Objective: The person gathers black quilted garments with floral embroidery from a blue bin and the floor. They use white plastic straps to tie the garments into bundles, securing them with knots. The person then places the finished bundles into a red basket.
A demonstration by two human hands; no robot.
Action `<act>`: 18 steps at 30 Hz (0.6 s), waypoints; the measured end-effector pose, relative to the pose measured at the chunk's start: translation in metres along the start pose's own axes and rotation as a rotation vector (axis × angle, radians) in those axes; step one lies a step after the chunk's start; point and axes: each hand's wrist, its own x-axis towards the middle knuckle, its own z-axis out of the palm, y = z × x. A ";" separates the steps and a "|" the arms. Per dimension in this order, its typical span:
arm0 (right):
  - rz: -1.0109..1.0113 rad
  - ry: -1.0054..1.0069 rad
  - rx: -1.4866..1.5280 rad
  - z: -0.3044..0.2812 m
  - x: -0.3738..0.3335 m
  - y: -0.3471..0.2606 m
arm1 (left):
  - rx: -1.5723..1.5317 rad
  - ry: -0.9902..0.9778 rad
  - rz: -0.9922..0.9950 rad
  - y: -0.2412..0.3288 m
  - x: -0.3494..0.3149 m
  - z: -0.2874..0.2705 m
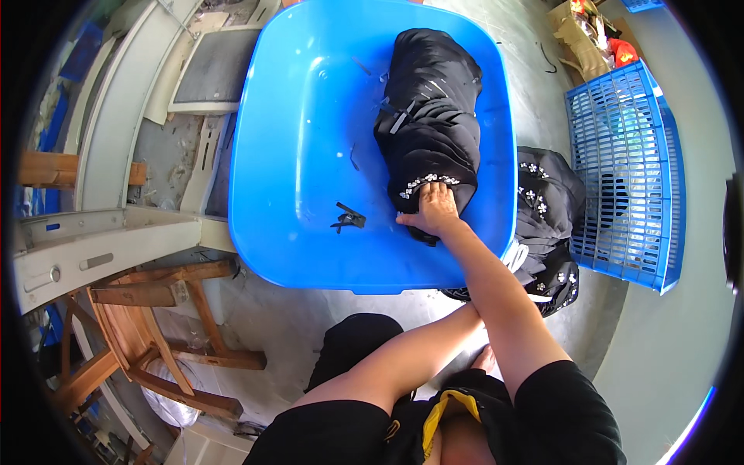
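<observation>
A long bundle of black fabric [434,101], its near end trimmed with small white flowers, lies in the right half of a large blue plastic tub [267,155]. A dark strip is wrapped round its middle. My right hand [435,208] grips the bundle's near end, fingertips on the flower trim and thumb out to the left. My left forearm passes beneath the right one, which hides my left hand. More black fabric with white flowers [535,201] is heaped on the floor against the tub's right side. Scraps of dark strip [349,217] lie on the tub's bottom.
On the right, a blue plastic crate [620,170] stands by the pale wall, with a cardboard box [581,46] behind it. A wooden stool [155,333] lies tipped at the lower left. Pale metal panels [108,248] line the left side. My black-clothed knee [353,345] is near the tub's front.
</observation>
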 end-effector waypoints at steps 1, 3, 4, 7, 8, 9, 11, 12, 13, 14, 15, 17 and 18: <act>0.007 -0.023 -0.075 -0.005 0.003 -0.002 | 0.027 0.005 0.012 0.003 -0.002 -0.005; 0.029 -0.029 -0.166 -0.013 0.012 0.001 | 0.088 0.011 0.037 0.011 -0.004 -0.014; 0.029 0.007 -0.149 -0.013 0.015 0.003 | 0.119 0.017 0.049 0.015 -0.003 -0.017; 0.030 0.124 -0.082 -0.024 0.017 0.006 | 0.237 0.035 0.077 0.020 0.001 -0.023; 0.029 0.126 -0.024 -0.030 0.012 0.009 | 0.297 0.037 0.083 0.019 0.003 -0.021; 0.000 0.152 0.045 -0.033 0.007 0.008 | 0.350 0.054 0.092 0.014 0.005 -0.022; -0.039 0.138 0.179 -0.044 -0.005 0.011 | 0.541 0.100 0.102 0.005 0.007 -0.021; -0.047 0.099 0.238 -0.060 -0.017 0.012 | 0.624 0.136 0.088 0.001 0.007 -0.016; -0.079 0.132 0.300 -0.070 -0.028 0.015 | 0.637 0.206 0.027 0.002 0.002 -0.008; -0.078 0.132 0.373 -0.084 -0.044 0.025 | 0.456 0.291 -0.150 0.024 -0.014 0.031; -0.036 0.102 0.486 -0.102 -0.060 0.030 | 0.266 0.411 -0.301 0.050 -0.034 0.070; -0.007 0.076 0.728 -0.139 -0.088 0.027 | 0.252 0.370 -0.172 0.047 -0.036 0.072; -0.005 0.089 0.861 -0.150 -0.100 0.032 | 0.252 0.348 -0.110 0.045 -0.037 0.076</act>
